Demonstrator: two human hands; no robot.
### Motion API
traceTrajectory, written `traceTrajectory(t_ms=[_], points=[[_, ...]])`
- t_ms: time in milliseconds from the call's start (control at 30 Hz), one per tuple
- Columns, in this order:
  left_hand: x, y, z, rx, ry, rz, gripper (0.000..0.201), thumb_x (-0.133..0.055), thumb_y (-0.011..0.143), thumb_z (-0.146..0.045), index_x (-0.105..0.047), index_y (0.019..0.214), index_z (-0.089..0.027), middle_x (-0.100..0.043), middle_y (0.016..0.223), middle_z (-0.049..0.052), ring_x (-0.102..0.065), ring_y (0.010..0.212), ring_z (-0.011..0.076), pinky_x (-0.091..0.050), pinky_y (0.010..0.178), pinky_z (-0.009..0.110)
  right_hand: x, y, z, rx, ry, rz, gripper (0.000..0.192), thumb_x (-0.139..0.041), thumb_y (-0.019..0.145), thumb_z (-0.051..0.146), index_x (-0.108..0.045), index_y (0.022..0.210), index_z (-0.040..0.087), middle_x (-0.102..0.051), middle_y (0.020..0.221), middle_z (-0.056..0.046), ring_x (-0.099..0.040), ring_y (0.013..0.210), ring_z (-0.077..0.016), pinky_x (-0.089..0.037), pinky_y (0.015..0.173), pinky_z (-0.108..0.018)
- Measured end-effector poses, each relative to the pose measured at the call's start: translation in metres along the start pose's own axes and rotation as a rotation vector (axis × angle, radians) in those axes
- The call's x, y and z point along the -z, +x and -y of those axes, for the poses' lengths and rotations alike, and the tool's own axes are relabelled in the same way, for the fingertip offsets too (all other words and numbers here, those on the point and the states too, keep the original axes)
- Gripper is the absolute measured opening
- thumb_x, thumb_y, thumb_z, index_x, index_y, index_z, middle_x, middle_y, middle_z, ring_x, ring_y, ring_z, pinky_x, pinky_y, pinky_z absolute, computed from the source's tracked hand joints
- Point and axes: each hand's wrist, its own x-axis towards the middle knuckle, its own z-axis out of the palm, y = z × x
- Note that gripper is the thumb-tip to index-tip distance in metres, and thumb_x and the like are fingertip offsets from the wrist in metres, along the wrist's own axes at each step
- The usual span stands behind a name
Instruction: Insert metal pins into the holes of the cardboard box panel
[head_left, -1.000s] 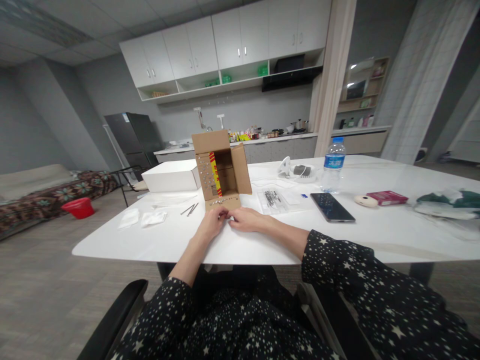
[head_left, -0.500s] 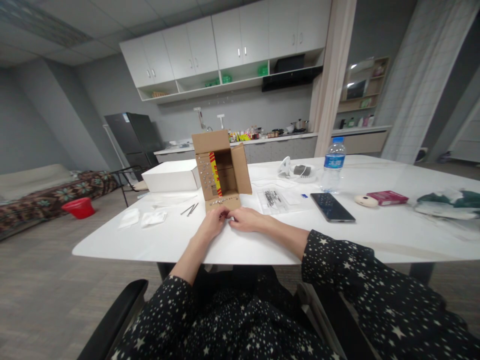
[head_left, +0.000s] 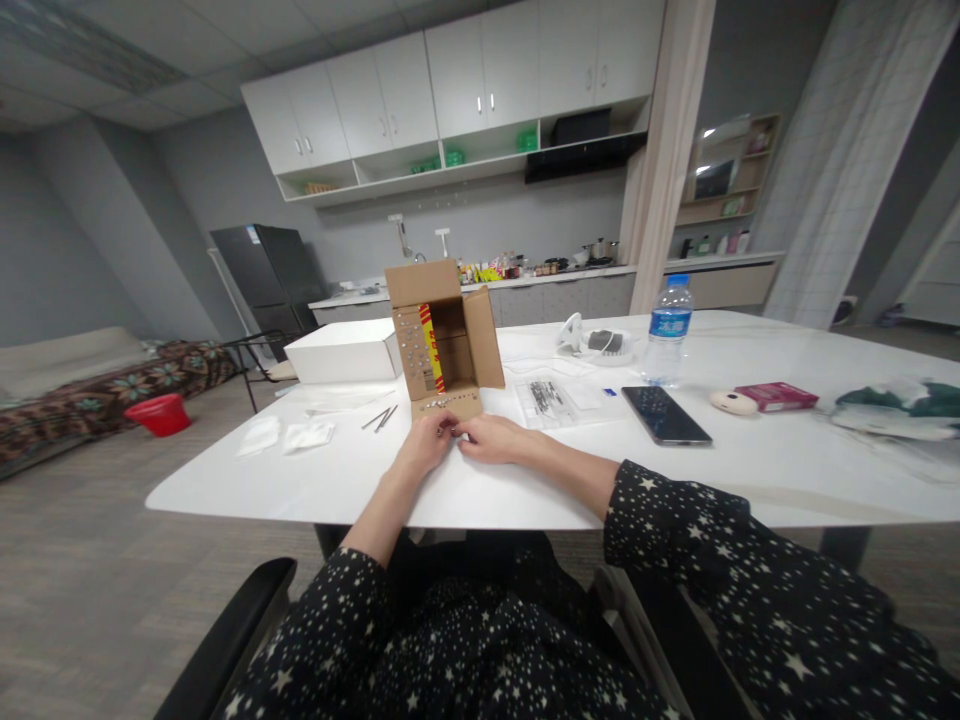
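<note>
An opened cardboard box [head_left: 486,342] stands on the white table in front of me, its mouth facing me and its flaps spread. Small shiny pieces dot its left flap and the front flap [head_left: 466,408]. Just before that front flap, my left hand [head_left: 429,442] and my right hand [head_left: 491,440] meet at the fingertips. Both have their fingers bent and pinched together. Whatever lies between them is too small to make out. A few slim metal tools [head_left: 384,419] lie left of my left hand.
White tissues [head_left: 308,436] and a white box [head_left: 341,352] are on the left. Rightward lie a clear plastic case [head_left: 553,402], a phone [head_left: 664,415], a water bottle [head_left: 667,335], a white device [head_left: 600,342], and a dark red box [head_left: 776,396]. The table's front edge runs below my forearms.
My hands stay at the same spot before the front flap, with only a slight shift of the fingers. The objects on the table have not moved.
</note>
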Motion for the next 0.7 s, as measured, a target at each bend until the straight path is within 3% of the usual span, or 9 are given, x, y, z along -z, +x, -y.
traceTrajectory(t_ms=[233, 467, 700], points=[[0.01, -0.002, -0.005, 0.088, 0.242, -0.218, 0.028, -0.046, 0.084, -0.018, -0.065, 0.105, -0.019, -0.064, 0.11, 0.01, -0.057, 0.108, 0.0247, -0.044, 0.099, 0.038, 0.0, 0.0, 0.0, 0.001, -0.005, 0.002, 0.033, -0.044, 0.09, 0.026, -0.069, 0.111, 0.02, -0.073, 0.103, -0.01, -0.067, 0.093, -0.025, -0.046, 0.075, -0.029], [0.01, -0.003, -0.008, 0.23, 0.433, -0.159, 0.038, -0.045, 0.086, -0.019, -0.058, 0.121, -0.016, -0.057, 0.125, 0.015, -0.051, 0.117, 0.0319, -0.042, 0.098, 0.044, 0.001, -0.001, 0.001, 0.0, 0.004, -0.007, 0.032, -0.045, 0.09, 0.027, -0.07, 0.108, 0.019, -0.073, 0.101, -0.011, -0.068, 0.091, -0.0252, -0.045, 0.072, -0.029], [0.006, -0.003, -0.008, 0.201, 0.506, -0.143, 0.029, -0.046, 0.084, -0.017, -0.06, 0.109, -0.017, -0.059, 0.121, 0.014, -0.053, 0.113, 0.0304, -0.046, 0.093, 0.044, 0.0, 0.0, 0.002, -0.013, 0.019, 0.004, 0.033, -0.045, 0.09, 0.025, -0.069, 0.112, 0.019, -0.074, 0.102, -0.01, -0.067, 0.093, -0.0241, -0.045, 0.076, -0.028]])
